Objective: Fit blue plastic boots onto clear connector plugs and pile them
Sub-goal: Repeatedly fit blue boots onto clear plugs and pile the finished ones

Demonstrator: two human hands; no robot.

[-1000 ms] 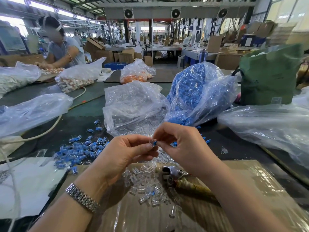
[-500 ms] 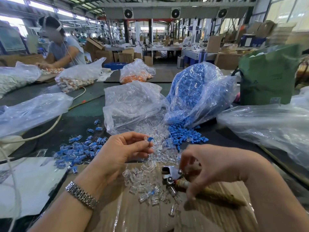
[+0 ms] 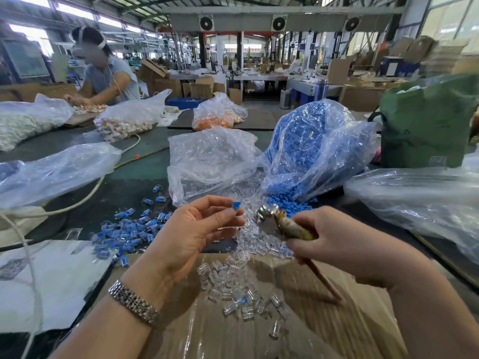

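My left hand [image 3: 193,235] pinches a small blue boot on a clear plug [image 3: 236,205] between thumb and fingertips, raised above the table. My right hand [image 3: 337,244] grips a small hammer [image 3: 282,224] by its taped handle, its metal head just right of the boot. Loose clear plugs [image 3: 233,286] lie scattered on the cardboard below my hands. A pile of fitted blue-and-clear plugs [image 3: 129,229] lies to the left. Behind stand a bag of clear plugs [image 3: 212,161] and a bag of blue boots [image 3: 311,146], with boots spilling out [image 3: 287,203].
A cardboard sheet under plastic film [image 3: 350,320] covers the near table. More plastic bags lie at left [image 3: 51,172] and right [image 3: 420,195]. A green bag [image 3: 427,125] stands at right. A white cable [image 3: 85,195] crosses the left side. Another person [image 3: 108,76] works at far left.
My right hand let go of the boot, dropped to the cardboard, took the hammer and lifted it up next to the boot. My left hand has kept the piece raised.
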